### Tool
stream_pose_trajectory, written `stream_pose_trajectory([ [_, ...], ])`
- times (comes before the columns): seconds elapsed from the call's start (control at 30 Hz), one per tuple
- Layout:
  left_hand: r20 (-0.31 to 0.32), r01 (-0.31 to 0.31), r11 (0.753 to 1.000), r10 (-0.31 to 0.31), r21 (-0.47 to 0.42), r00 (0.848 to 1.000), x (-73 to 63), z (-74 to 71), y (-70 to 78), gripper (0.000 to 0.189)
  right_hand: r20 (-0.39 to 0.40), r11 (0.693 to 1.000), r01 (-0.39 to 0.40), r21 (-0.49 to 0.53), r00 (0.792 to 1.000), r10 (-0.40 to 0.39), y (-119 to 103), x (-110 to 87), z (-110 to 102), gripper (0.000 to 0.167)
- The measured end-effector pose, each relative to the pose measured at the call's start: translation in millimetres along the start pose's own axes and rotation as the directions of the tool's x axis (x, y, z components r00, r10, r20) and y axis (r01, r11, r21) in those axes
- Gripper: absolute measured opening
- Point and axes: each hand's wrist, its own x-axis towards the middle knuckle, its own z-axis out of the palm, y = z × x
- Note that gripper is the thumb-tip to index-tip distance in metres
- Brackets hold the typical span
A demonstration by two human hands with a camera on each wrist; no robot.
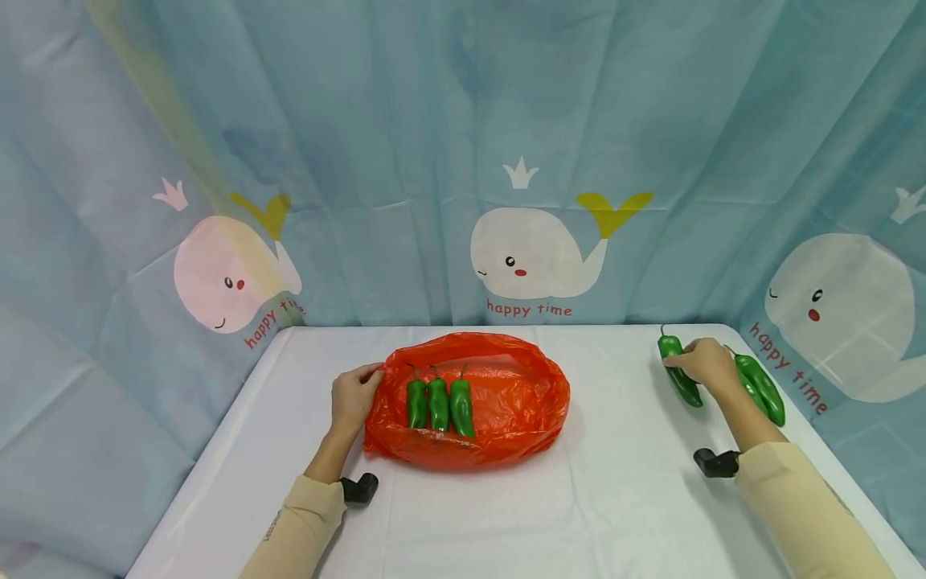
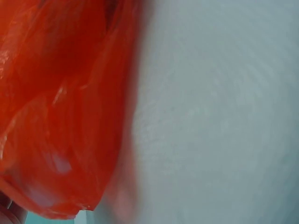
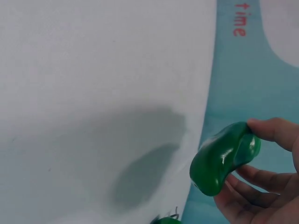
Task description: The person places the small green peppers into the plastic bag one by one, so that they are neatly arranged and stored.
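Note:
An open red plastic bag [image 1: 470,458] sits in the middle of the white table, with three green chili peppers [image 1: 438,404] side by side in its left part. At the bag's left rim, my left hand [image 1: 354,398] pinches the plastic between thumb and fingers. The bag's side [image 2: 70,116] fills much of the left wrist view, and only a bit of the fingers shows there. Over at the far right, my right hand [image 1: 705,363] grips another green chili pepper [image 1: 683,388]. In the right wrist view that pepper [image 3: 219,158] is held off the table, above its shadow.
Beside the right forearm, near the table's right edge, lie more green peppers [image 1: 765,388], partly hidden by the arm. The white tablecloth [image 1: 579,507] spans the front. A blue curtain [image 1: 405,161] with whale prints hangs behind and at both sides.

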Motion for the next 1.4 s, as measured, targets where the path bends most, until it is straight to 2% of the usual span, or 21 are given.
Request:
stream_pose_trajectory([
  [0.27,0.002,0.007,1.000,-0.007,0.016,1.000,-1.2,0.3,0.2,0.026,0.000,0.998,0.016,0.054,1.000,-0.016,-14.9,-5.2,-5.3,0.063],
  [0.5,-0.005,0.005,1.000,-0.005,0.022,1.000,-2.1,-0.2,1.0,0.026,-0.015,0.996,0.059,0.074,0.998,-0.058,-27.2,-11.0,-8.5,0.063],
  [0.8,-0.003,0.001,1.000,-0.001,0.020,1.000,-1.6,0.4,1.1,0.026,-0.021,0.981,0.121,0.149,0.993,-0.120,-44.5,-18.4,-11.7,0.064],
  [1.4,-0.004,-0.006,1.000,0.006,0.013,1.000,-3.1,-0.6,3.7,0.026,-0.006,0.960,0.193,0.202,0.981,-0.196,-80.9,-33.8,-12.5,0.066],
])
